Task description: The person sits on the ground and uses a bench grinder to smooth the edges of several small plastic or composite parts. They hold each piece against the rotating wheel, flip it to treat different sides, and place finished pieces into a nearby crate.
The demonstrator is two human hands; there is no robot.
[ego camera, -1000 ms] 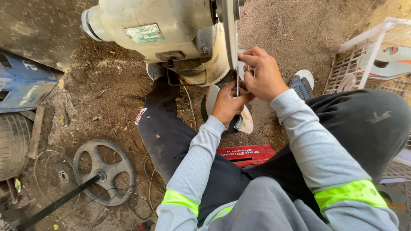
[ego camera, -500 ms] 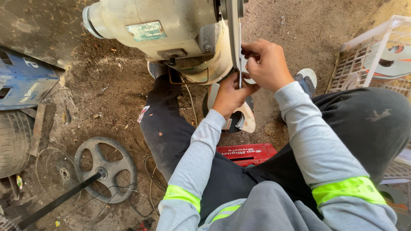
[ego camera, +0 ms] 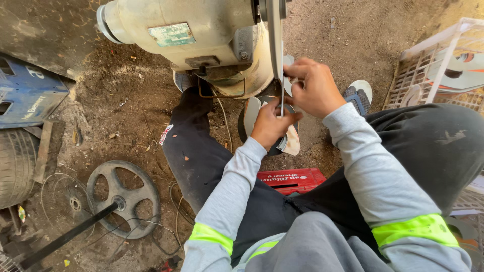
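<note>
A thin metal strip point(ego camera: 282, 105) stands on edge against the narrow grinding wheel point(ego camera: 275, 35) of a beige motor point(ego camera: 186, 35). My left hand point(ego camera: 269, 127) pinches the strip's lower end from below. My right hand point(ego camera: 316, 90) grips its upper part right beside the wheel, fingers curled around it. Both grey sleeves carry yellow-green bands. The strip is mostly hidden by my fingers. My dark trouser legs spread to either side of the machine.
I sit on a red crate point(ego camera: 292, 180) on dirt ground. Flat round discs point(ego camera: 248, 117) lie under my hands. A spoked wheel on a dark shaft point(ego camera: 123, 199), a tyre point(ego camera: 15, 166) and a blue panel point(ego camera: 25, 95) are left. A white plastic crate point(ego camera: 428, 65) holds discs at right.
Both hands have shifted slightly up along the wheel with the strip, the right hand closing in over the left. The motor stays in place.
</note>
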